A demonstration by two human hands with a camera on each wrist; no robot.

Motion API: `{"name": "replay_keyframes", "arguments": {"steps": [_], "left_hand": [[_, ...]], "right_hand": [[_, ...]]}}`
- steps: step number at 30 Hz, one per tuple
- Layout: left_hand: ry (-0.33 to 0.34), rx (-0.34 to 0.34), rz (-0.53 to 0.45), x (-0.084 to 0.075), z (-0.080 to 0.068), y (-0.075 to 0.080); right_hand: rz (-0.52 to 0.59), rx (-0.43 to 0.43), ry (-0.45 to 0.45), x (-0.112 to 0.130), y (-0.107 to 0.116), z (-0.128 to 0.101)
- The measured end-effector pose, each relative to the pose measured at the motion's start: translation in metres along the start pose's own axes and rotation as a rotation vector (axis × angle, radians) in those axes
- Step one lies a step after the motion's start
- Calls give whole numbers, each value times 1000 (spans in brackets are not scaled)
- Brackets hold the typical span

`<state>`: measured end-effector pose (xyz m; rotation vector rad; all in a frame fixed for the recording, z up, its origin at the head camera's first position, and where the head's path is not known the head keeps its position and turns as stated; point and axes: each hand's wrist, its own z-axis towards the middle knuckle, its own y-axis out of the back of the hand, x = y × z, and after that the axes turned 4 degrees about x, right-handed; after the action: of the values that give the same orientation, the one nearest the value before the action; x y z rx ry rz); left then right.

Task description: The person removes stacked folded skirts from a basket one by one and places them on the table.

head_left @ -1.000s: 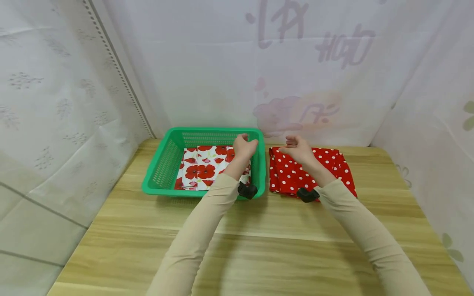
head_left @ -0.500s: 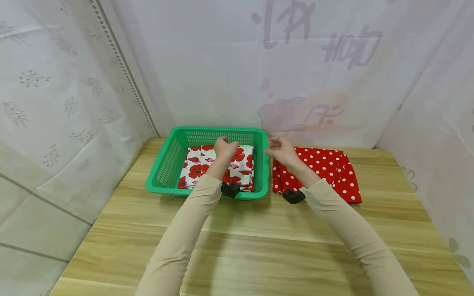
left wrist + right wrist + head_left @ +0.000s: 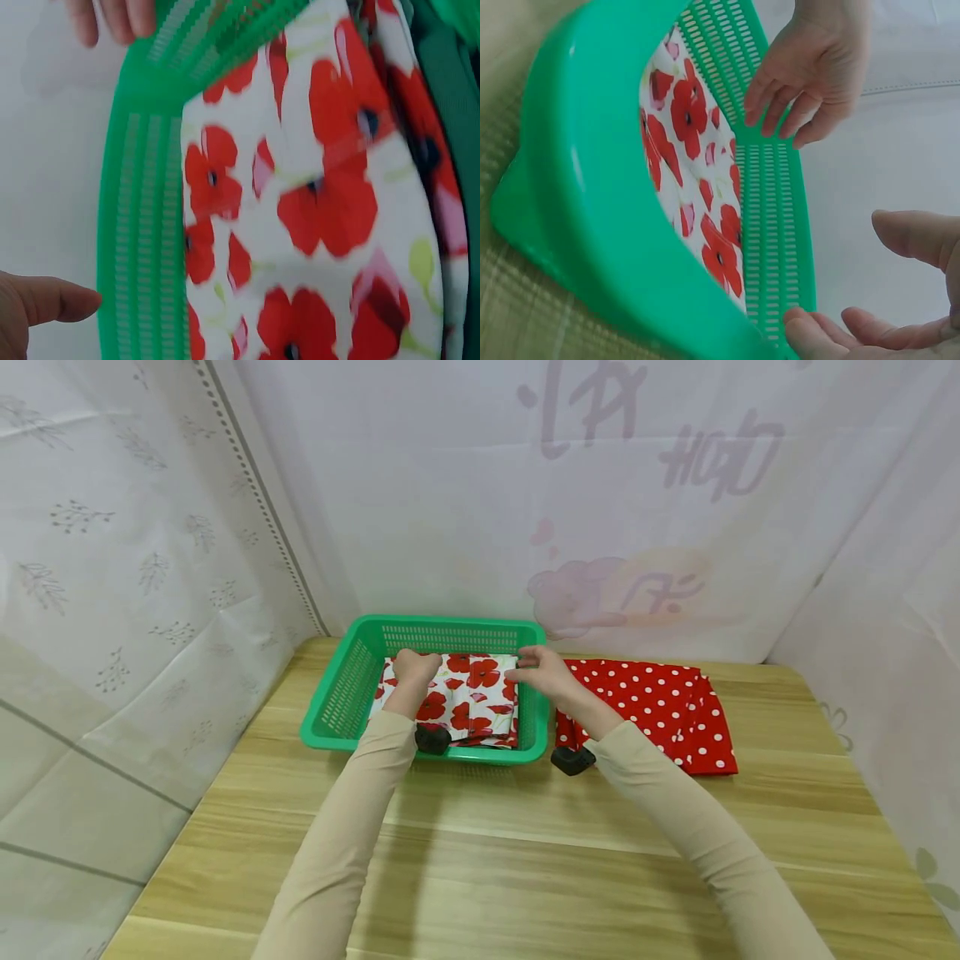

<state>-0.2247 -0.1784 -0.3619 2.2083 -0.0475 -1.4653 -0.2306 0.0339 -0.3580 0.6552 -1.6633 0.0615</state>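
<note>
A folded white cloth with red poppies (image 3: 480,693) lies inside a green plastic basket (image 3: 315,742). Over the left part of this cloth hovers my left hand (image 3: 414,670), its thumb and fingers spread apart in the left wrist view. The right wrist view shows the same left hand (image 3: 810,82) with fingers hanging loosely and nothing in them. By the basket's right side is my right hand (image 3: 546,675), thumb apart from relaxed fingers, holding nothing. In the right wrist view its fingertips (image 3: 802,330) are near the rim; contact I cannot tell.
A red cloth with white dots (image 3: 645,710) lies folded on the wooden table (image 3: 525,877), right of the basket. White printed curtains (image 3: 420,510) close off the back and sides. Something dark green (image 3: 446,90) shows beside the poppy cloth in the left wrist view.
Both hands have moved left: the left from the basket's right side to the poppy cloth's left part, the right from above the dotted cloth to the basket's right side.
</note>
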Motion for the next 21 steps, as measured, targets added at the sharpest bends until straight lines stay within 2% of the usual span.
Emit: {"name": "replay_keyframes", "arguments": {"steps": [6, 8, 9, 11, 14, 17, 21], "left_hand": [[88, 26, 156, 6, 1, 17], [119, 40, 165, 9, 5, 22], [128, 46, 176, 13, 13, 23], [134, 47, 203, 31, 40, 24], [136, 61, 225, 69, 102, 23], [174, 144, 246, 106, 165, 22], [217, 289, 290, 158, 261, 22]], "right_hand": [[-1, 43, -78, 2, -9, 6], [12, 55, -106, 2, -12, 8], [27, 63, -121, 3, -13, 9], [62, 73, -152, 3, -16, 11], [131, 77, -201, 3, -21, 15], [189, 70, -240, 3, -26, 19], [232, 65, -278, 1, -31, 25]]}}
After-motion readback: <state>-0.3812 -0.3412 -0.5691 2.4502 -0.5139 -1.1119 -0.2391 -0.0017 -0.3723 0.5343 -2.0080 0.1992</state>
